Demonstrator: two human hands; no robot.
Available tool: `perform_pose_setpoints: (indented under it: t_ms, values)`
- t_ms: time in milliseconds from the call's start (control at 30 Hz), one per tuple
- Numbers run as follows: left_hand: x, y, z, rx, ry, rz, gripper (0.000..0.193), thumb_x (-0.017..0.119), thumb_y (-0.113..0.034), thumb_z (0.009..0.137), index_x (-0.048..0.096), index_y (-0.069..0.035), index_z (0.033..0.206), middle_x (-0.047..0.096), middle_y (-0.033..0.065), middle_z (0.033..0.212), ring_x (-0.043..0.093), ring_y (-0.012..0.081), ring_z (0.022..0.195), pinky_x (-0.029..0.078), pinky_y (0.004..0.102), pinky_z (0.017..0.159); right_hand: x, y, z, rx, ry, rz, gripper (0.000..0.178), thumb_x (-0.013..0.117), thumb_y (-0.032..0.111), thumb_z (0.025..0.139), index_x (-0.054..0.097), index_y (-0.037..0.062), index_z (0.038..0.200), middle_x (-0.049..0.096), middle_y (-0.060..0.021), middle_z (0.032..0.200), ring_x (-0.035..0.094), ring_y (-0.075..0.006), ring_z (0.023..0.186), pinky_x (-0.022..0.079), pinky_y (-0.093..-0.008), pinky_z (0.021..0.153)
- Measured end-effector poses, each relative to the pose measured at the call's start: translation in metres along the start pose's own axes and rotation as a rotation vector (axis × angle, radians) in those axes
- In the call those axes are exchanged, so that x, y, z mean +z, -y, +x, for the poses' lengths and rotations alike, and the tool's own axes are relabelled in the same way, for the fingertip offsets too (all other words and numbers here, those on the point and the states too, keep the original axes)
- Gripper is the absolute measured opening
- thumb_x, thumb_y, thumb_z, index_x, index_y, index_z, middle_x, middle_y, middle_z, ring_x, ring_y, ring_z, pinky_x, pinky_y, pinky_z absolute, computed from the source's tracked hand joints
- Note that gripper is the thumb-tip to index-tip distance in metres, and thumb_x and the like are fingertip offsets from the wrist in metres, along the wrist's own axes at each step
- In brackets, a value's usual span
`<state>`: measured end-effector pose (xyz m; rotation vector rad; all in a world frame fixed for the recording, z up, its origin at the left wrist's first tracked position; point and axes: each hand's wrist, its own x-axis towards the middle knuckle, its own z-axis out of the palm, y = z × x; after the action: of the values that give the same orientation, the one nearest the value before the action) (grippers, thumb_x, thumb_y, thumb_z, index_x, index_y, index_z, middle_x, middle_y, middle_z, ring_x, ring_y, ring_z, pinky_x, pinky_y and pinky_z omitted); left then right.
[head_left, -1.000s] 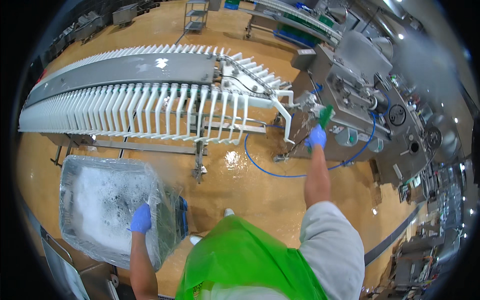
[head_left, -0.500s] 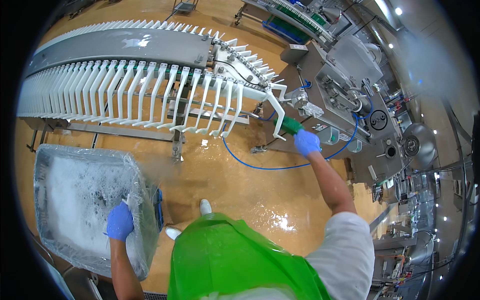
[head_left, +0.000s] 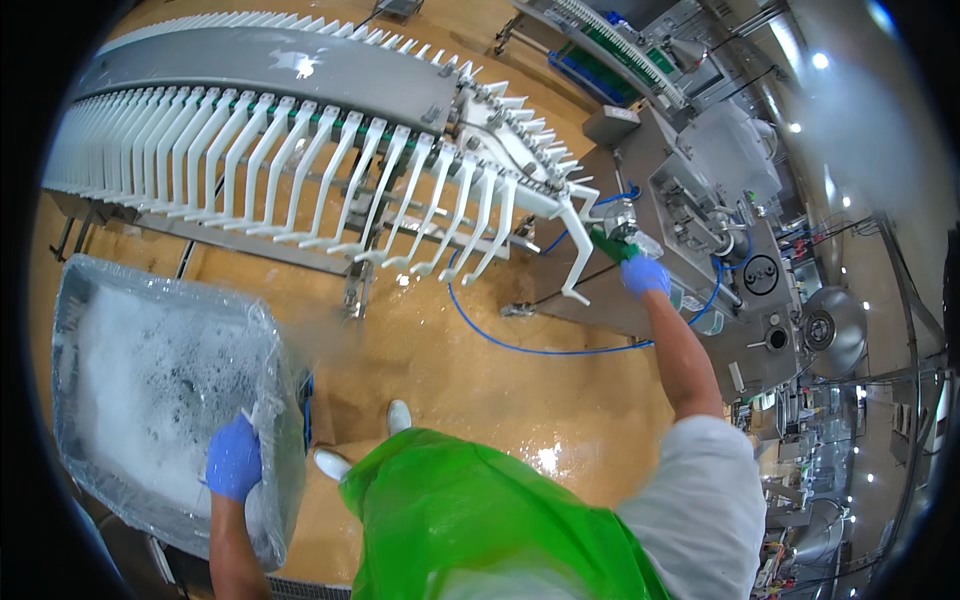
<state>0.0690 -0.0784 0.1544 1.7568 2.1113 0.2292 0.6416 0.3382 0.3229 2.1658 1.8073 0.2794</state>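
Note:
My right hand (head_left: 645, 276), in a blue glove, is closed on a green scouring pad (head_left: 612, 246) at the right end of the conveyor (head_left: 290, 90). The pad lies close to the last white bent finger (head_left: 574, 250) and a metal fitting; contact is hard to tell. My left hand (head_left: 233, 460), also blue-gloved, is closed at the right side of a plastic-lined tub (head_left: 284, 400) full of suds (head_left: 150, 370). Something whitish shows by its fingertips, too small to make out.
A steel machine (head_left: 690, 190) stands beyond my right hand. A blue hose (head_left: 520, 348) loops over the wet tan floor (head_left: 440, 390). My green apron (head_left: 480, 510) and white boots (head_left: 399, 415) are below. Another conveyor (head_left: 620, 50) stands farther back.
The view has tilted, shifting the conveyor up and right in the picture. My right hand and the scouring pad are nearer the metal fitting. My left hand stays at the tub's side.

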Motion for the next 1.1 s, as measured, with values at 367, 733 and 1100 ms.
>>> perform_pose_setpoints:
  t_ms: [367, 733, 1100]
  values:
    - [0.033, 0.022, -0.005, 0.081, -0.091, 0.159, 0.031, 0.053, -0.011, 0.081, 0.053, 0.006, 0.107, 0.061, 0.0253, 0.084, 0.059, 0.0418, 0.08, 0.045, 0.0504, 0.07, -0.024, -0.016, 0.023, -0.126, -0.063, -0.191, 0.036, 0.055, 0.036, 0.083, 0.071, 0.0062, 0.094, 0.069, -0.0178, 0.097, 0.066, -0.0352, 0.09, 0.052, -0.0464, 0.08]
    - [0.017, 0.006, -0.006, -0.082, 0.05, 0.121, 0.027, 0.052, -0.017, 0.084, 0.054, 0.004, 0.101, 0.061, 0.0247, 0.087, 0.059, 0.0404, 0.083, 0.045, 0.0503, 0.072, -0.05, -0.026, 0.022, -0.231, 0.056, -0.178, 0.041, 0.053, 0.042, 0.082, 0.07, 0.0086, 0.099, 0.067, -0.0186, 0.101, 0.066, -0.035, 0.092, 0.051, -0.0456, 0.083]
    - [0.062, 0.06, 0.004, 0.081, -0.029, -0.096, 0.021, 0.054, -0.017, 0.082, 0.058, -0.001, 0.094, 0.06, 0.0236, 0.089, 0.057, 0.0437, 0.085, 0.045, 0.0515, 0.074, -0.046, -0.074, -0.01, -0.126, -0.019, -0.049, 0.044, 0.051, 0.045, 0.084, 0.069, 0.0081, 0.101, 0.067, -0.0181, 0.102, 0.064, -0.0361, 0.095, 0.05, -0.0446, 0.084]
